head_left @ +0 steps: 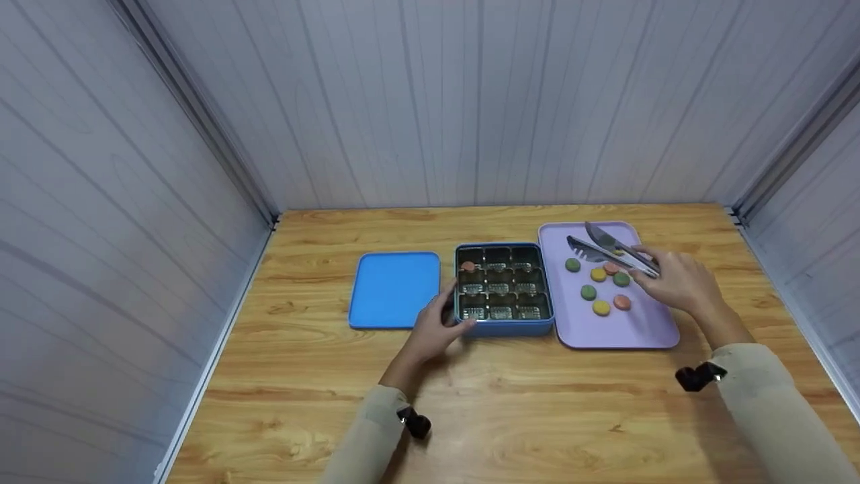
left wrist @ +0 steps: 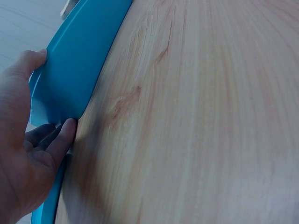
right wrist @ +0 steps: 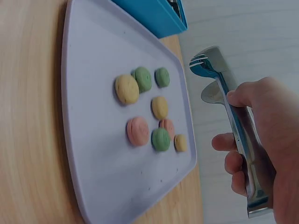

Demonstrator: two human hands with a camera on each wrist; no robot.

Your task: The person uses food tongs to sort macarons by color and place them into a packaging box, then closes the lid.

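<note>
My right hand holds the tongs in a closed grip near their hinge end, fingers curled round the metal arms, and the tips hang open above the far part of the tray, clear of the sweets. In the right wrist view the tongs carry nothing between their spoon and fork tips. The tray, lilac, lies on the bench just right of the tin and holds small round sweets: a green one nearest the tong tips, a yellow one, another green one, a yellow one and a pink one toward me, with more partly hidden under the tongs. My left hand grips the tin's near left corner, thumb on one wall and fingers curled against the other; the left wrist view shows the thumb pressed on the blue wall. The tin stands open, split into foil-lined cells, with one pink sweet in the far left cell. Its lid lies flat on the bench just left of the tin, close beside my left hand.
</note>
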